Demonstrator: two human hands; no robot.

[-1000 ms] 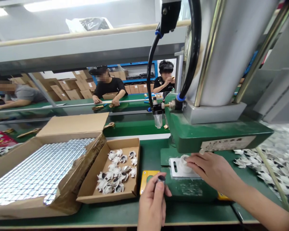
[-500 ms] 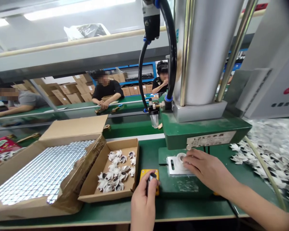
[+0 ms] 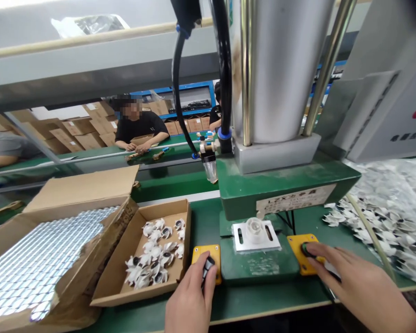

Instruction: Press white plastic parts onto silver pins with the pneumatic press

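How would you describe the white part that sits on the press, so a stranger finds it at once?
Start at the big green press in the middle of the bench. Under its overhanging head lies a white plate with two slots, between two yellow button boxes. The white round part stands alone on that plate, unlike the loose finned pieces in the small carton.

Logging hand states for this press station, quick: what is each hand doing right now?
Left hand: closed on a small black part, over the left yellow button box.
Right hand: open, holding nothing, fingertips on the right yellow button box.
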